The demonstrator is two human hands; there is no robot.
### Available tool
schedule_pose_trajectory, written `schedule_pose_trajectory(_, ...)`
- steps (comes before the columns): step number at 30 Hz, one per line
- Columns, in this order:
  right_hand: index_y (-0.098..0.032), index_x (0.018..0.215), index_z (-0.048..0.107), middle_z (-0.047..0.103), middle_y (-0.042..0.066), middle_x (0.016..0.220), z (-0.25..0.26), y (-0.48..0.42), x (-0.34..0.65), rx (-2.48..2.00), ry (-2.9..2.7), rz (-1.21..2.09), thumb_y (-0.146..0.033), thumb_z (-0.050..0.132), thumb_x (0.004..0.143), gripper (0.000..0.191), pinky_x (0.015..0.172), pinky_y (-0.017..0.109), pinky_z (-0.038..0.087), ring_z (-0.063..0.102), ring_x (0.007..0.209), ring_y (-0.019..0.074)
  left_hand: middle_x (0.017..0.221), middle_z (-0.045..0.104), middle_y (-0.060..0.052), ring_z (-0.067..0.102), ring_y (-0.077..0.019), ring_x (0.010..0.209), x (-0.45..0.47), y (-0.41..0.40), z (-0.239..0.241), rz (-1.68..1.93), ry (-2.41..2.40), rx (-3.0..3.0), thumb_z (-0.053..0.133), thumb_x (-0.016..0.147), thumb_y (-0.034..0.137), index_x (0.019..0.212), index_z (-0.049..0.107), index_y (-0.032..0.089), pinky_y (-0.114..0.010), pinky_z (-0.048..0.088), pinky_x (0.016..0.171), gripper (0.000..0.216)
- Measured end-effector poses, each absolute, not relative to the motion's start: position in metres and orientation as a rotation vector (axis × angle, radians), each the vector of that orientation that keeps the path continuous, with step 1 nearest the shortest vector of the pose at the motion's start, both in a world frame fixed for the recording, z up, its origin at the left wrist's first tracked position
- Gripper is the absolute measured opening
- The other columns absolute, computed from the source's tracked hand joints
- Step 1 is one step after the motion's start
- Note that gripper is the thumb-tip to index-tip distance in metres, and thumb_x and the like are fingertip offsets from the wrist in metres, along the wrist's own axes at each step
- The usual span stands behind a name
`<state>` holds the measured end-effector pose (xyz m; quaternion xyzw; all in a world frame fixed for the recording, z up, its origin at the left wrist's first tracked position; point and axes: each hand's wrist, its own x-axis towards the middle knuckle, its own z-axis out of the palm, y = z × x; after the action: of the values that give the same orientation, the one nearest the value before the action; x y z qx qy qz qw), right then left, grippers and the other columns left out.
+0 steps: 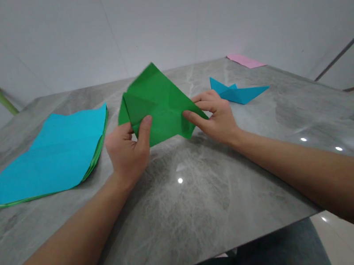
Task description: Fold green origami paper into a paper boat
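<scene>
A sheet of green origami paper (159, 104), folded into a creased, pointed shape, stands raised above the table in the middle of the head view. My left hand (127, 151) pinches its lower left part between thumb and fingers. My right hand (215, 116) grips its lower right corner the same way. Part of the paper's lower edge is hidden behind my left thumb and my right fingers. Close beside my right hand, a little beyond it, lies a folded blue paper boat shape (234, 93).
A stack of blue and green paper sheets (53, 156) lies at the left of the grey marble table (188, 202). A pink paper sheet (245, 60) rests at the far corner. A green strip (1, 100) leans on the wall at the far left.
</scene>
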<state>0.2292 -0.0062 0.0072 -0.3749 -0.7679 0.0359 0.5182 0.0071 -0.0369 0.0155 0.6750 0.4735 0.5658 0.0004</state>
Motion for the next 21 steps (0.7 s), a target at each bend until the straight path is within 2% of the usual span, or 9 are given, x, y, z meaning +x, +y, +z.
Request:
schedule_pose_trajectory(2, -0.022, 0.067, 0.071, 0.07, 0.002, 0.072, 0.01, -0.008, 0.231, -0.856, -1.806, 0.175, -0.033, 0.065, 0.086, 0.023, 0.078, 0.038, 0.047, 0.061, 0.074, 0.0188, 0.06, 0.06, 0.003, 0.066, -0.0171, 0.068, 0.009, -0.034, 0.016, 1.802, 1.441, 1.938, 0.068, 0.085, 0.029, 0.07, 0.057, 0.022, -0.027, 0.051, 0.064, 0.021)
schedule_pose_trajectory(4, -0.021, 0.068, 0.072, 0.069, 0.002, 0.069, 0.01, -0.007, 0.234, -0.839, -1.747, 0.374, -0.035, 0.066, 0.084, 0.022, 0.071, 0.035, 0.047, 0.06, 0.069, 0.0175, 0.073, 0.067, 0.001, 0.069, -0.0194, 0.081, 0.01, -0.029, 0.013, 1.744, 1.298, 1.807, 0.068, 0.085, 0.03, 0.081, 0.06, 0.021, -0.029, 0.054, 0.07, 0.013)
schedule_pose_trajectory(7, -0.02, 0.082, 0.077, 0.069, 0.001, 0.07, 0.006, 0.0, 0.236, -0.851, -1.643, 0.761, -0.038, 0.068, 0.079, 0.02, 0.062, 0.03, 0.046, 0.059, 0.064, 0.0153, 0.094, 0.073, -0.004, 0.07, -0.0225, 0.091, 0.01, -0.022, 0.005, 1.532, 1.083, 1.665, 0.067, 0.085, 0.033, 0.102, 0.063, 0.018, -0.035, 0.058, 0.079, 0.024)
schedule_pose_trajectory(10, -0.018, 0.096, 0.077, 0.064, -0.001, 0.064, 0.002, 0.006, 0.237, -0.855, -1.589, 1.005, -0.04, 0.069, 0.077, 0.03, 0.056, 0.026, 0.043, 0.053, 0.057, 0.0116, 0.098, 0.074, -0.006, 0.072, -0.0235, 0.085, 0.009, -0.02, -0.003, 1.309, 1.03, 1.593, 0.068, 0.083, 0.036, 0.111, 0.062, 0.018, -0.037, 0.059, 0.075, 0.034)
schedule_pose_trajectory(14, -0.012, 0.119, 0.069, 0.048, -0.009, 0.05, 0.002, 0.004, 0.233, -0.967, -1.577, 1.099, -0.037, 0.071, 0.074, 0.052, 0.046, 0.023, 0.03, 0.038, 0.045, 0.0077, 0.097, 0.073, -0.006, 0.071, -0.0225, 0.079, 0.009, -0.022, -0.008, 1.111, 1.128, 1.665, 0.068, 0.082, 0.033, 0.127, 0.053, 0.02, -0.036, 0.059, 0.069, 0.049)
schedule_pose_trajectory(18, -0.007, 0.126, 0.064, 0.039, -0.012, 0.044, 0.004, -0.001, 0.229, -1.197, -1.598, 1.028, -0.024, 0.063, 0.072, 0.056, 0.042, 0.023, 0.024, 0.029, 0.04, 0.0068, 0.116, 0.065, -0.012, 0.066, -0.0232, 0.097, 0.008, -0.022, -0.008, 1.175, 1.353, 1.907, 0.067, 0.078, 0.02, 0.145, 0.034, 0.016, -0.039, 0.057, 0.079, 0.074)
schedule_pose_trajectory(21, -0.005, 0.128, 0.062, 0.041, -0.011, 0.045, 0.005, -0.002, 0.229, -1.321, -1.642, 0.953, -0.017, 0.058, 0.07, 0.06, 0.042, 0.022, 0.026, 0.031, 0.041, 0.0072, 0.131, 0.056, -0.015, 0.056, -0.0261, 0.12, 0.006, -0.023, -0.006, 1.074, 1.331, 2.246, 0.064, 0.082, 0.019, 0.136, 0.048, 0.016, -0.045, 0.05, 0.098, 0.057)
